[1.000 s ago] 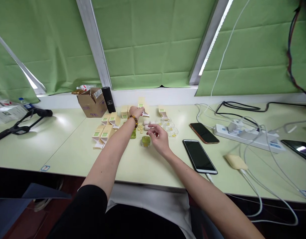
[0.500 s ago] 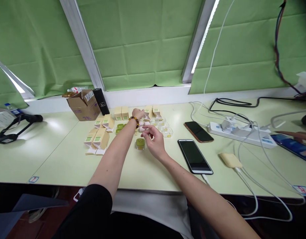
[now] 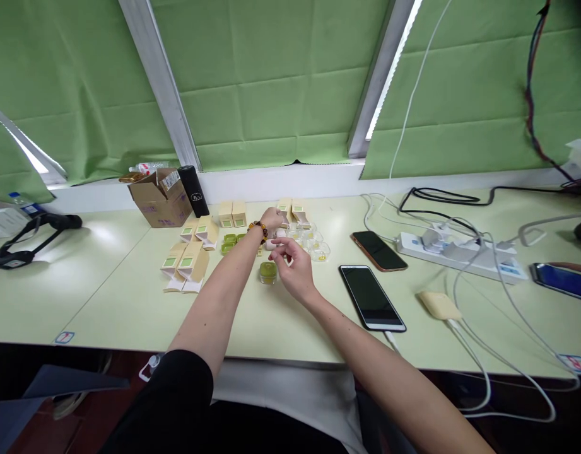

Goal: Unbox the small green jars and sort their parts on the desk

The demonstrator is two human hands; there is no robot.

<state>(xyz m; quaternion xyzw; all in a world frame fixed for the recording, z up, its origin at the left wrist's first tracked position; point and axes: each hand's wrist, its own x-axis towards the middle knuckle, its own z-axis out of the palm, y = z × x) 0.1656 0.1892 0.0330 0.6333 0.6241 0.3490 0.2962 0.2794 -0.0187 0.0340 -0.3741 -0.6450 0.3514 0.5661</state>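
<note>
My left hand (image 3: 272, 219), with a beaded bracelet at the wrist, reaches forward beside two cream cartons (image 3: 294, 213) with open flaps. Its fingers point away from me and are mostly hidden, so any hold cannot be made out. My right hand (image 3: 294, 268) hovers with thumb and fingers curled together; whatever is between them is too small to tell. Just left of it stands a small clear jar with a green lid (image 3: 268, 272). Whitish-pink small pieces (image 3: 277, 234) lie between the hands, near several clear plastic domes (image 3: 316, 243). Green lids (image 3: 229, 242) sit left of my left forearm.
More cream cartons (image 3: 190, 260) stand at left, and a pair (image 3: 232, 214) farther back. Behind them are a cardboard box (image 3: 163, 205) and a black cylinder (image 3: 193, 192). Two phones (image 3: 371, 297), a power strip (image 3: 460, 255) and cables lie right. Another person's hand (image 3: 576, 267) touches a phone.
My left hand has shifted slightly right, closer to the two open-flapped cartons. My right hand has hardly moved. At far right, the other person's hand has drawn back.
</note>
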